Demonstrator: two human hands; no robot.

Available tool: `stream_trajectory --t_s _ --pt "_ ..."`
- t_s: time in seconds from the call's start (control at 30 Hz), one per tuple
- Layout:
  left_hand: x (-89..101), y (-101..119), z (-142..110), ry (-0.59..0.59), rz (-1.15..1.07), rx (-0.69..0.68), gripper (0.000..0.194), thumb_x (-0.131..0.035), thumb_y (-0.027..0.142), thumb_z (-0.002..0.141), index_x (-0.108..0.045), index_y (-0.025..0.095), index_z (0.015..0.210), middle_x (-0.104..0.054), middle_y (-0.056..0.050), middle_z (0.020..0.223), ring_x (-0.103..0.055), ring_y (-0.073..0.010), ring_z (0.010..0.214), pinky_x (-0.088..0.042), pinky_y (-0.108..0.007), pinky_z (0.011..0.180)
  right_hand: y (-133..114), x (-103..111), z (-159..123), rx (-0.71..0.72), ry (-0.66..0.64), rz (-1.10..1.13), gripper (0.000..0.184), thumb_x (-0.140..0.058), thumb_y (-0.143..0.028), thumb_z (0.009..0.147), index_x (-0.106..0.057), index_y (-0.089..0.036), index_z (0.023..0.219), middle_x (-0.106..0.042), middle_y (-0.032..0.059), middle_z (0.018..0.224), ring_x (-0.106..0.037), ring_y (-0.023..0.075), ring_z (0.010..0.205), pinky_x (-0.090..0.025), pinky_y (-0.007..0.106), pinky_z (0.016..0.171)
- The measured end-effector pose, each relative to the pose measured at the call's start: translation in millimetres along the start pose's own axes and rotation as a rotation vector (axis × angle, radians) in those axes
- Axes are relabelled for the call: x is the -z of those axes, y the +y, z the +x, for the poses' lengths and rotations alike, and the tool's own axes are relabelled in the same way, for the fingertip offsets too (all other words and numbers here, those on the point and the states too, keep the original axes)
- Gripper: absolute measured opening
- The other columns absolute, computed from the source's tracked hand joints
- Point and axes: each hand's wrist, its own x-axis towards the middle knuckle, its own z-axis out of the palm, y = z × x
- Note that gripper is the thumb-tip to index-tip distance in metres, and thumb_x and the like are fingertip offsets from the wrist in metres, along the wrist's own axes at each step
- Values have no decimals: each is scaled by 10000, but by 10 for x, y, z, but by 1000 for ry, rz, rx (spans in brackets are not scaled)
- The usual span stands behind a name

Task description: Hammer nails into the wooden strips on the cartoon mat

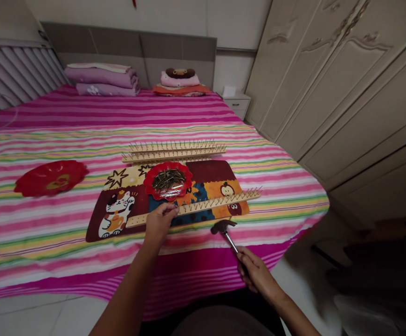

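My left hand [161,220] is closed in a pinch at the wooden strip [203,205], around a nail mostly hidden by the fingertips. To the right of the pinch, a row of nails stands up from the strip; its left end has bare holes. My right hand [255,270] grips the handle of a claw hammer [229,235], whose dark head is just in front of the strip, apart from it. Behind my left hand, a red scalloped dish [148,179] holds a heap of loose nails. Under the strip and dish lies a patterned mat [99,217] with a cat picture.
More wooden strips [175,152] full of upright nails lie behind the dish. A second red dish [51,178] is on the striped bedspread [31,228] at left. Folded bedding [101,79] sits by the headboard [115,46]; wardrobes [314,70] line the right side.
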Motion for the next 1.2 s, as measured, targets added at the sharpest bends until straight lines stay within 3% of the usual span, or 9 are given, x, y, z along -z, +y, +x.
stream_trajectory --t_s 0.3,0.53,0.73,0.83,0.93,1.07,1.2 --pt "-52 -64 21 8 276 -44 138 -588 331 642 -662 224 688 -685 27 688 -604 -148 648 -433 -250 630 -9 6 5 -10 -10 11 354 -443 -471 751 -459 -208 987 -372 -120 460 -216 34 292 -121 141 293" --pt "-66 -153 17 9 351 -217 103 -579 281 679 -658 216 671 -653 6 739 -595 -144 704 -435 -246 680 -53 -85 -100 95 -9 8 378 -458 -466 785 -507 -172 1018 -302 -114 454 -251 60 338 -152 183 336" --pt "-95 -199 2 33 369 -285 89 -572 235 710 -657 217 691 -638 13 741 -580 -125 686 -420 -228 658 -686 -389 -218 426 -151 -231 325 -401 -407 889 -553 -171 1052 -381 -66 545 -347 88 474 -274 211 447" --pt "-102 -189 -15 27 414 -287 88 -572 213 718 -658 213 701 -620 12 723 -565 -120 663 -401 -225 635 -1015 -561 -151 558 -123 -363 292 -380 -359 901 -560 -183 1050 -376 -63 550 -343 96 487 -281 217 469" --pt "-100 -185 -23 20 453 -296 96 -566 225 735 -645 201 686 -594 10 697 -543 -117 639 -381 -224 611 -1151 -656 -71 607 -107 -504 239 -396 -294 884 -585 -181 978 -419 -49 580 -372 101 505 -300 223 503" --pt "-107 -210 -23 21 483 -310 122 -539 218 751 -630 191 674 -586 -2 693 -537 -125 638 -375 -233 608 -1071 -589 -115 548 -162 -488 265 -381 -315 894 -574 -187 1023 -376 -59 570 -341 98 498 -270 219 483" --pt "-111 -227 -30 13 413 -316 117 -535 226 743 -647 197 726 -625 -13 761 -573 -136 694 -413 -244 668 -783 -331 -237 426 -143 -344 323 -382 -398 895 -545 -189 1080 -326 -67 559 -309 97 491 -246 221 466"
